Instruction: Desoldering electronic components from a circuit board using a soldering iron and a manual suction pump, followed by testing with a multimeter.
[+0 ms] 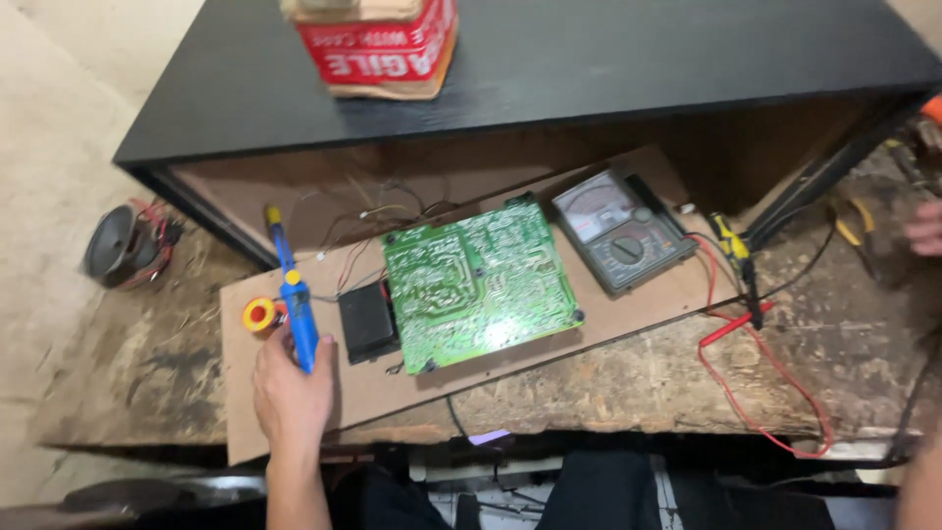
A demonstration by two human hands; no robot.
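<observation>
The soldering iron [293, 299] sits in the left hand [291, 393], fingers wrapped around the lower end of its blue handle, thumb beside the shaft. Its long axis runs up and away from the hand, leaning slightly left, with the yellow collar and tip at the far end — pointing toward the open front of the black cabinet [549, 69] rather than toward the board. The green circuit board [478, 282] lies solder side up just to the right of the iron, on a sheet of brown cardboard [383, 393] spread over the worn wooden tabletop [628, 383]; a small black box [367, 324] lies between the hand and the board, touching the board's left edge. So the board is right of the iron's tip and a little nearer the person, and the left hand is by far the closer one to it.

A yellow and red solder spool [259, 315] rests just left of the handle. Beyond the board stands a grey dial meter [618, 234], its red lead [760, 378] looping over the tabletop to the right. The right hand [926, 228] shows only at the frame's edge, well apart — whether it is spread or gripping anything I cannot tell. A small speaker [123, 245] lies far left, and a red and tan box [378, 44] stands on the cabinet.
</observation>
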